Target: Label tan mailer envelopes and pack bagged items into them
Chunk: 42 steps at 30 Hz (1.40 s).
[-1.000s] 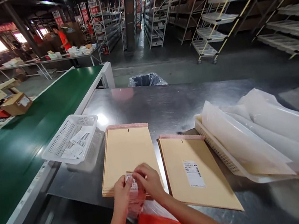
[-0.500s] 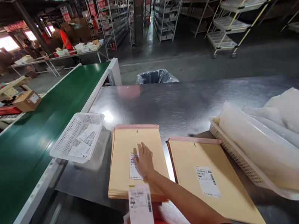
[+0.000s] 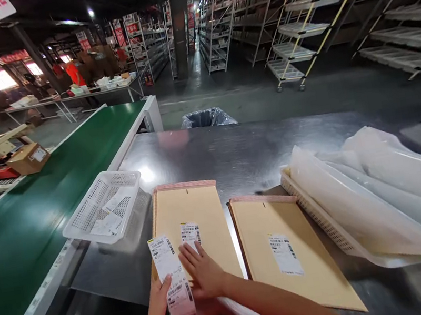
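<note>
Labels [image 3: 172,278] in a long printed strip stand up from the person's left hand [image 3: 159,299], whose grip is closed on the lower part of the strip, thumb across its face, near the front edge of the steel table [image 3: 233,148]. The right hand [image 3: 203,273] lies flat, palm down and fingers spread, on the left stack of envelopes [image 3: 193,224]; its fingertips touch the lower edge of a stuck label [image 3: 189,233] on the top envelope, and it holds nothing. Just to the right, a second stack of envelopes [image 3: 288,246] carries its own label [image 3: 285,253] on top.

Judging from this, the step in hand is labelling: one sticker looks freshly pressed onto the left stack, while the strip waits in the left hand. The next move probably calls for peeling one more sticker off the strip with the free right hand, without tearing or creasing it, and for a bare envelope face to take it, since both top envelopes already bear one. That would mean clearing a labelled envelope away first.

Around them, a white mesh basket [image 3: 102,206] with slips of paper sits at the table's left edge beside the green conveyor belt [image 3: 42,205]. A tray [image 3: 315,210] of clear plastic bags [image 3: 380,194] lies to the right, and a lined bin [image 3: 207,118] stands beyond the table.
</note>
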{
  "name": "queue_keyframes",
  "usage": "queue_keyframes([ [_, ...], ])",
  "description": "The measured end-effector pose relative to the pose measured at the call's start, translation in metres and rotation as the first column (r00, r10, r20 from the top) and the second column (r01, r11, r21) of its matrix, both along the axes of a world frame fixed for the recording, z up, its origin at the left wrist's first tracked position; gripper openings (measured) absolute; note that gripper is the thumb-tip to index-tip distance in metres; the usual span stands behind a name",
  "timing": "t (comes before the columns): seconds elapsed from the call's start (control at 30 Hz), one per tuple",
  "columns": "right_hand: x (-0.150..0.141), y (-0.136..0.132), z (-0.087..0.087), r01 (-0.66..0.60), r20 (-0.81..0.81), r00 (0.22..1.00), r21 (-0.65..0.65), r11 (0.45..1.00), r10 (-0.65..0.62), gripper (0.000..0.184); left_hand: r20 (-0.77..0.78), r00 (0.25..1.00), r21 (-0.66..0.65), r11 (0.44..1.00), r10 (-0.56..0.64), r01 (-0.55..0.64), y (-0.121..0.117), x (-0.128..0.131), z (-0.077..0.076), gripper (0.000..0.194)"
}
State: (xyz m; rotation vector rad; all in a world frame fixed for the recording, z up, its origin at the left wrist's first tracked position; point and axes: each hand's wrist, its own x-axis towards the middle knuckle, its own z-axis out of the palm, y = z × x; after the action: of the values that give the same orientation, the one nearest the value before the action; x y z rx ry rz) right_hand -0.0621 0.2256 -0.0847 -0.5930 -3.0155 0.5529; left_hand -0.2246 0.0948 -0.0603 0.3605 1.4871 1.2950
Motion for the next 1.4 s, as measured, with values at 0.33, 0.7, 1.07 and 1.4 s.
queue_keyframes([
  [0.33,0.056,0.027,0.071,0.381,-0.451,0.758,-0.28,0.881,-0.471,0.039,-0.225,0.869,0.056,0.885,-0.441,0.463,-0.015,0.0,0.033,0.052],
  [0.7,0.287,-0.024,-0.002,0.473,-0.224,0.881,0.358,0.805,-0.418,0.046,-0.811,0.426,-0.121,0.827,-0.401,0.549,-0.002,-0.01,-0.026,0.051],
  [1.07,0.105,-0.019,0.073,0.309,-0.442,0.463,-0.732,0.607,-0.769,0.049,-0.49,0.56,0.045,0.623,-0.668,0.781,-0.001,0.044,0.062,0.047],
  [1.4,0.029,-0.041,0.103,0.248,-0.437,0.604,-0.692,0.678,-0.667,0.019,-0.218,0.958,0.09,0.973,-0.186,0.21,0.029,0.051,0.07,0.043],
])
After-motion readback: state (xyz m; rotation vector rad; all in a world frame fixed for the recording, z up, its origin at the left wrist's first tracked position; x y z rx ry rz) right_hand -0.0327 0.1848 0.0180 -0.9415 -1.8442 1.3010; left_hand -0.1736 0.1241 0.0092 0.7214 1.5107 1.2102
